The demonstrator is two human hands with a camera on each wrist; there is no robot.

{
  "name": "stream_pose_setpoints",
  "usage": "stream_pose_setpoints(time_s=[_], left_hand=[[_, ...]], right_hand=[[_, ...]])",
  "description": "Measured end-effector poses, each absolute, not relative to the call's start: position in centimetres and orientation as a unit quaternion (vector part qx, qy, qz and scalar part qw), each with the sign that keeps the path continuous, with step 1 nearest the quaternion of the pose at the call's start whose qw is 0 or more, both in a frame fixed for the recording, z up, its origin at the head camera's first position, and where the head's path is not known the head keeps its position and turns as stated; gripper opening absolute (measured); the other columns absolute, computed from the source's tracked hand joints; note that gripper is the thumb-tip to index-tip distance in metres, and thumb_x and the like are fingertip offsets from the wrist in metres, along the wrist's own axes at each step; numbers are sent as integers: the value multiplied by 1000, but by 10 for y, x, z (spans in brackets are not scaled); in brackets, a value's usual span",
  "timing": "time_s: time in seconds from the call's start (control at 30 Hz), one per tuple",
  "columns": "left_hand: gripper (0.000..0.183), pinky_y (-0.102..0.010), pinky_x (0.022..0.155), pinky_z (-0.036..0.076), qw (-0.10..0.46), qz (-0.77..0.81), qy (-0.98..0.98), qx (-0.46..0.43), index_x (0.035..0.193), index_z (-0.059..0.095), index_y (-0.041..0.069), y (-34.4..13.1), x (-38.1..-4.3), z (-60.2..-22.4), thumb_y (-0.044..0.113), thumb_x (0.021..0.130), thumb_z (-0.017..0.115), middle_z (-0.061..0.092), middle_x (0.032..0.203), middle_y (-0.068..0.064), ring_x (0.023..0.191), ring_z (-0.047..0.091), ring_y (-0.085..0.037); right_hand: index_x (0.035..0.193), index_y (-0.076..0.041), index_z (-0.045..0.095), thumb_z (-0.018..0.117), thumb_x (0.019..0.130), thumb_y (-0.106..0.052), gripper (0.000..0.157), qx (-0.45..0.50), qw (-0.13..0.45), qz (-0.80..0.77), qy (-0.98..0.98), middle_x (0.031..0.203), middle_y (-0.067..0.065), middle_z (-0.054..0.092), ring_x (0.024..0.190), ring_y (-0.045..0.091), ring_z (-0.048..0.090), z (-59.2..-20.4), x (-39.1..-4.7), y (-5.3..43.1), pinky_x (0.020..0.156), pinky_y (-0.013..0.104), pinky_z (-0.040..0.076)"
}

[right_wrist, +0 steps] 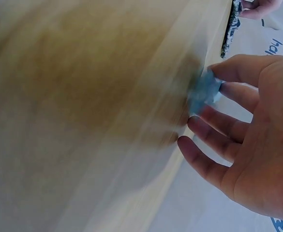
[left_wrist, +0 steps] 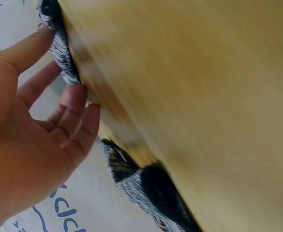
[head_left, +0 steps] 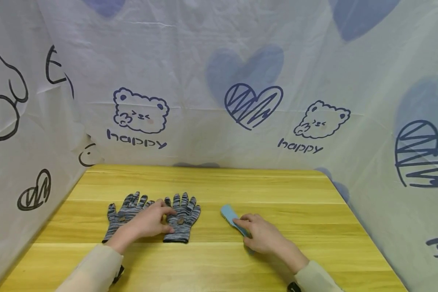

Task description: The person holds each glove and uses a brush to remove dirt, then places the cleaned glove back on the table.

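White cloth (head_left: 197, 56) printed with blue hearts, smiling bears and the word "happy" hangs behind and on both sides of a yellow wood-grain table (head_left: 204, 269), where a person works with two bare hands. Two gray-and-black striped gloves lie flat in the left half of the tabletop, their fingers toward the far edge and their dark-trimmed cuffs toward the near one. The first glove (head_left: 128, 211), closer to the table's left edge, is partly hidden by the left hand (head_left: 149, 221), which reaches across it to the second glove (head_left: 184, 228), nearer the table's middle. There the left hand's thumb rests by the cuff and its fingertips touch the glove's side, the grip loose and the fingers parted from the thumb. Each glove bears a small brown patch. Just right of the table's middle, a light-blue brush (head_left: 228, 213) lies at a slant, one end toward the far left corner. The right hand (head_left: 264, 235) grasps it, pinching it between thumb and fingers; in the right wrist view, the brush is blurred. Pale sleeves (head_left: 95, 267) cover both forearms, and a dark band (head_left: 118, 274) shows at each wrist.
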State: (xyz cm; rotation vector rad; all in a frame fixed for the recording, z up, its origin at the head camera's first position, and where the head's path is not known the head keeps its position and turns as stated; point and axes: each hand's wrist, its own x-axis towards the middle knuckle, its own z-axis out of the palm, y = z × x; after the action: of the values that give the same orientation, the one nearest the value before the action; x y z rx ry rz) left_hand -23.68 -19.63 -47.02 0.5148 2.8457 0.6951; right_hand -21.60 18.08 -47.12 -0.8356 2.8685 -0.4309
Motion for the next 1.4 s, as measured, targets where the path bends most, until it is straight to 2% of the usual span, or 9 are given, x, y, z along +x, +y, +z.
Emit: stream_pose_setpoints(time_s=[0.13,0.23,0.3,0.43,0.53,0.77,1.2,1.33,1.4], left_hand=[[49,-41,70,46,118,252,949,150,133,69,21,-193,-236,-467,26,88,86,49,119,-16,83,51,-23],[49,-40,71,46,146,279,939,138,136,67,20,-192,-237,-466,19,90,84,48,118,-16,85,52,-23],[49,-37,69,45,158,298,930,145,138,66,18,-192,-237,-465,13,91,81,49,110,-15,82,50,-21],[49,-27,58,37,167,322,914,180,138,65,13,-192,-240,-465,2,91,77,52,83,-7,66,43,-16],[49,-25,54,33,169,334,906,197,137,65,11,-192,-240,-464,-2,91,74,51,73,-4,59,41,-14],[48,-28,58,39,175,367,896,181,136,66,12,-194,-239,-468,-3,91,73,55,85,-7,69,48,-19],[53,-25,53,31,151,438,872,157,137,64,9,-199,-240,-472,-10,87,61,50,93,-10,69,39,-19],[56,-25,52,30,152,460,860,159,141,61,6,-200,-241,-473,-11,87,58,58,108,-14,67,37,-18],[60,-26,52,34,143,466,859,159,145,57,4,-200,-242,-474,-11,88,58,59,123,-19,73,48,-21]], right_hand=[[151,-13,56,73,93,-7,61,-284,62,-142,946,143,16,57,128,38,56,-471,-216,181,95,55,56],[151,-12,57,73,93,-5,60,-292,56,-145,944,140,17,58,125,37,58,-471,-217,181,94,53,56],[150,-11,57,73,93,-4,59,-297,52,-146,942,137,17,59,121,36,60,-472,-217,181,93,51,57],[150,-11,58,73,94,-3,59,-300,46,-145,942,132,15,60,116,32,62,-472,-217,181,90,48,58],[150,-11,58,73,93,-3,59,-298,44,-143,943,131,13,60,115,31,62,-472,-217,181,89,47,58],[149,-11,58,73,93,-2,59,-296,41,-145,943,129,12,61,112,29,64,-472,-217,180,87,45,59],[149,-11,58,73,93,-1,59,-296,45,-154,942,126,12,62,109,28,65,-474,-218,180,86,44,59],[150,-11,58,73,94,-1,59,-296,49,-156,941,126,11,61,108,28,65,-473,-218,180,85,44,59],[150,-11,58,72,94,-1,59,-296,49,-158,941,126,11,61,109,28,65,-473,-218,180,86,44,59]])
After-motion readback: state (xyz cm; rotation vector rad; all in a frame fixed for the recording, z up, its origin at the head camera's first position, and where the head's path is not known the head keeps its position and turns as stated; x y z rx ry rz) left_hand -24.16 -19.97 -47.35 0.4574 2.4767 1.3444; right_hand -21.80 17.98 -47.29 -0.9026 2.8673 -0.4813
